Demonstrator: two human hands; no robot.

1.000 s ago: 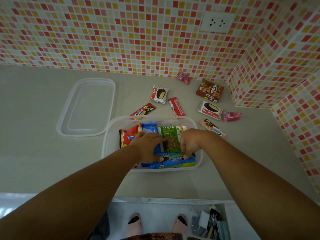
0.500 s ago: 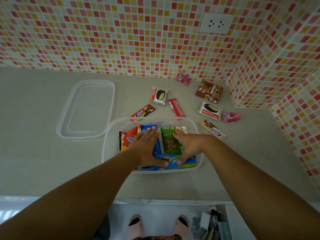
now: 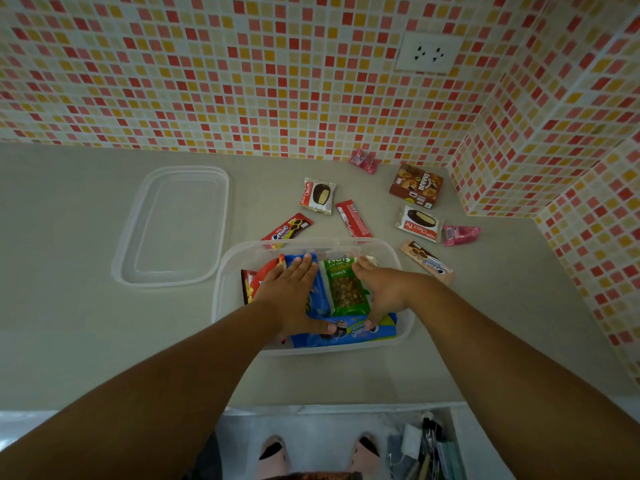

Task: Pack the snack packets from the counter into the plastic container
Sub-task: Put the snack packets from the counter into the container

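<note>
Pale grey desk (image 3: 69, 323) under mosaic tile, clear plastic container (image 3: 221, 271) near the front edge, its lid (image 3: 173, 226) flat just left, two choco pies (image 3: 318, 195) (image 3: 419, 224), brown biscuit box (image 3: 415, 185), red bar (image 3: 353, 220), two pink sweets (image 3: 363, 161) (image 3: 460, 234), two cream-biscuit sticks (image 3: 287, 230) (image 3: 426, 260) scattered behind

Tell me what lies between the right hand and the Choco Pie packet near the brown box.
The container's clear far wall rises between the right hand, inside the tub, and the Choco Pie packet. Beyond it only bare counter shows; the tan packet sits off to the side.
</note>
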